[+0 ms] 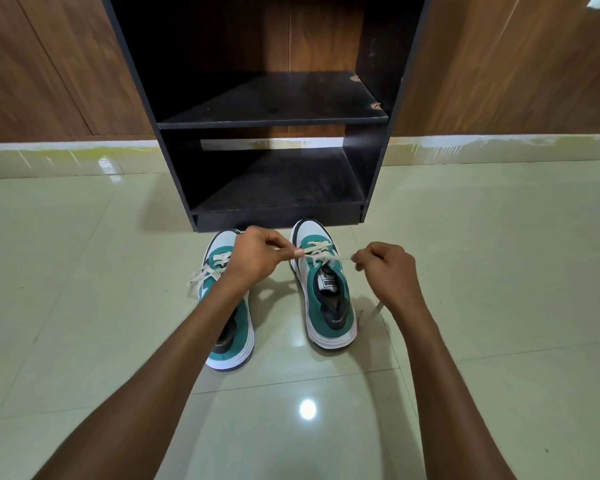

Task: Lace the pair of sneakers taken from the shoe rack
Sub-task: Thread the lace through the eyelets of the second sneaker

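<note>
Wood-panelled wall (49, 64) across the back, glossy pale tiled floor (118, 306) spreading out in front of it, a ceiling light glinting off the tiles near the bottom. Standing against that wall, dead centre, the dark shoe rack (274, 116), two shelves showing, both dusty.

Right at the foot of the rack, on the floor, the pair of sneakers, teal and white, toes pointing at the rack, heels toward the person. The left sneaker (234, 327) sits a little nearer the camera, its laces (201, 277) spilling loose off its left side, and the left forearm crosses straight over it. The right sneaker (326, 299) stands just beside it, a strip of floor between the two, and this is the one being worked.

Now the hands. Both are up over the front of the pair, held apart, one either side of the right sneaker's eyelets. The left hand (253, 254) hovers between the two shoes, thumb and forefinger pinching the pale lace (317, 251) just left of the eyelets. The right hand (385, 265) is out past the shoe's right edge, fingers curled in tight on the other end of that lace, which runs taut across the tongue from one hand to the other. A loose tail hangs down below the right wrist toward the floor.
</note>
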